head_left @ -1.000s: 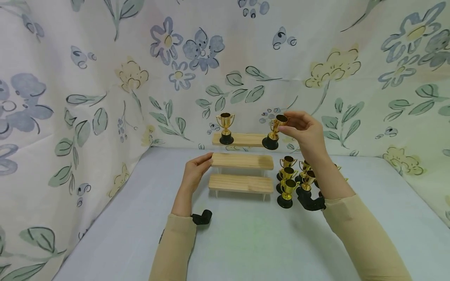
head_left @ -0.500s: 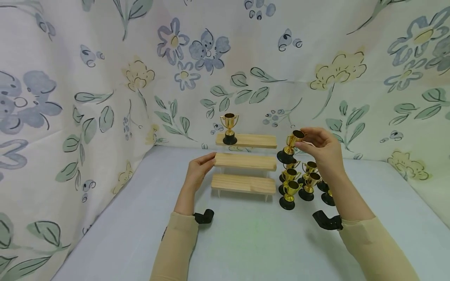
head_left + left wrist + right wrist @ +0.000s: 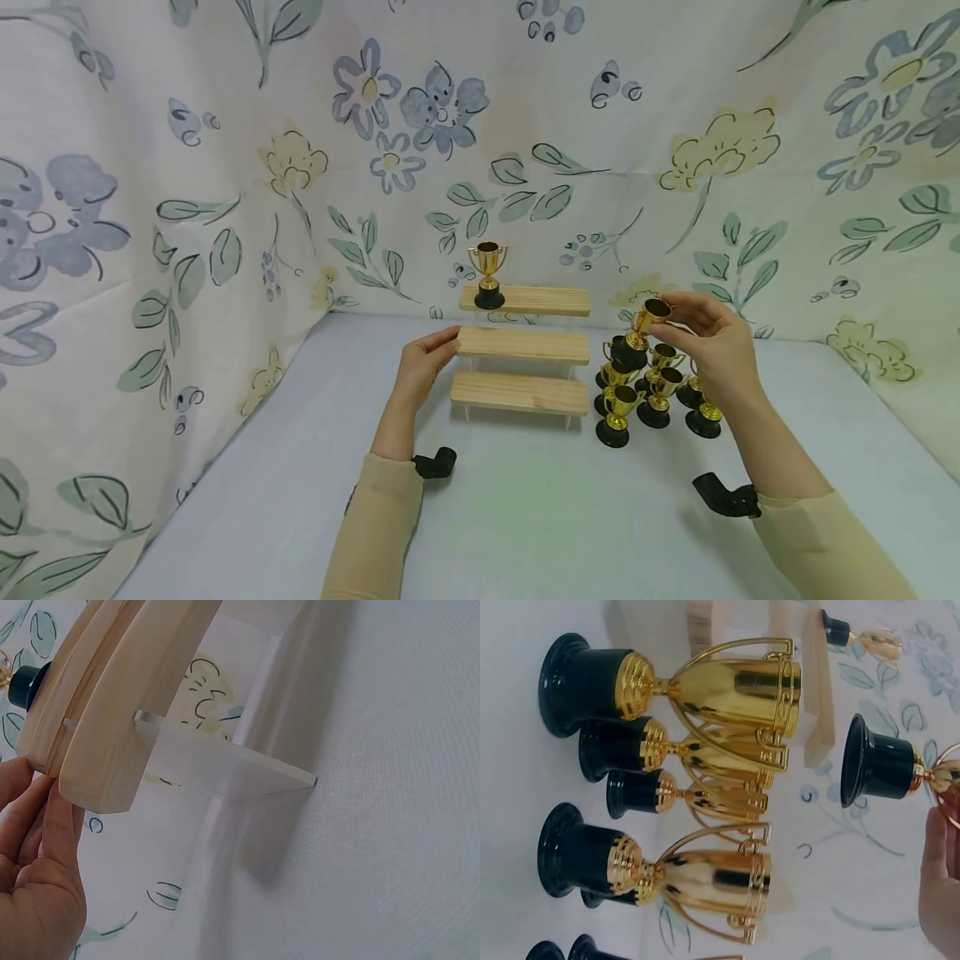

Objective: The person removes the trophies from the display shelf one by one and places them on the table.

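My right hand (image 3: 720, 350) pinches a small gold trophy cup (image 3: 651, 317) by its cup, with the black base hanging tilted above the other trophies. In the right wrist view this held trophy (image 3: 889, 761) hangs apart from the group, the fingers at its cup and handle. My left hand (image 3: 422, 367) grips the left end of the middle wooden shelf board (image 3: 522, 343). The left wrist view shows the thumb and fingers (image 3: 56, 817) at the board's end. One trophy (image 3: 488, 275) stands upright on the left part of the top board (image 3: 551, 301).
Several trophies (image 3: 622, 412) stand upright in rows on the white table (image 3: 525, 508), right of the shelf. The lowest board (image 3: 517, 392) rests on clear supports (image 3: 225, 757). A floral cloth (image 3: 525, 108) hangs behind.
My right hand has carried the trophy away from the right end of the top board, rightward and down, to above the other trophies. The left hand keeps its place on the shelf.
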Tool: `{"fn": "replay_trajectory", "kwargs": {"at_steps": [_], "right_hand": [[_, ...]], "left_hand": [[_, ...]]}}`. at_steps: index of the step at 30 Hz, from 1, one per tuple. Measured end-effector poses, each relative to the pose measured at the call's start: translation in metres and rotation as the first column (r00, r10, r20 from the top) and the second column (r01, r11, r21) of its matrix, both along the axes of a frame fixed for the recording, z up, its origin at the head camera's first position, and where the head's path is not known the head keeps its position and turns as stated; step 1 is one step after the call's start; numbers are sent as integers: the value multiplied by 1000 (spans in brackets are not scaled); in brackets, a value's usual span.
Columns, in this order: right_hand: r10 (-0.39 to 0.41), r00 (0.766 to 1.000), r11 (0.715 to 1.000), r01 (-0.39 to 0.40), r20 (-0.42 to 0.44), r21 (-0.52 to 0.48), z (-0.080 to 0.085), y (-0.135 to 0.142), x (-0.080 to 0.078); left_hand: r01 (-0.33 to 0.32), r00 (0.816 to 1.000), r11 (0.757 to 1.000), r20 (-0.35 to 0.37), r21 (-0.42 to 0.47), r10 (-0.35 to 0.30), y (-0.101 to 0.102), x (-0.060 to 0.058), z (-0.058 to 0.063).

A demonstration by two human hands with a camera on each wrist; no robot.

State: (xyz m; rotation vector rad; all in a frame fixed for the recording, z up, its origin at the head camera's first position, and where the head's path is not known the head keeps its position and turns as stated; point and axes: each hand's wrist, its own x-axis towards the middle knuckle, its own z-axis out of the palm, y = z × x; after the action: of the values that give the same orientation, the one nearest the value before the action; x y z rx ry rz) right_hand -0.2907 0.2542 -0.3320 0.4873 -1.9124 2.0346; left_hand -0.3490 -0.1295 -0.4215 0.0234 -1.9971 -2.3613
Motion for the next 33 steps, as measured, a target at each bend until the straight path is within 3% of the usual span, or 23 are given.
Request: {"fn": "replay_trajectory", "kwargs": {"at_steps": [9, 16, 33], "right_hand": [[-7, 1000, 997, 8, 6, -76, -8, 20, 12], [-48, 999, 996, 50, 26, -77, -16, 34, 22], [-15, 1000, 997, 17, 27, -77, -35, 47, 34]], "left_hand": [[0, 1000, 1000, -7, -6, 0, 0, 1, 2], [1, 1000, 1000, -1, 7, -1, 1, 1, 2], [2, 1000, 1000, 9, -8, -2, 1, 1, 2]]}}
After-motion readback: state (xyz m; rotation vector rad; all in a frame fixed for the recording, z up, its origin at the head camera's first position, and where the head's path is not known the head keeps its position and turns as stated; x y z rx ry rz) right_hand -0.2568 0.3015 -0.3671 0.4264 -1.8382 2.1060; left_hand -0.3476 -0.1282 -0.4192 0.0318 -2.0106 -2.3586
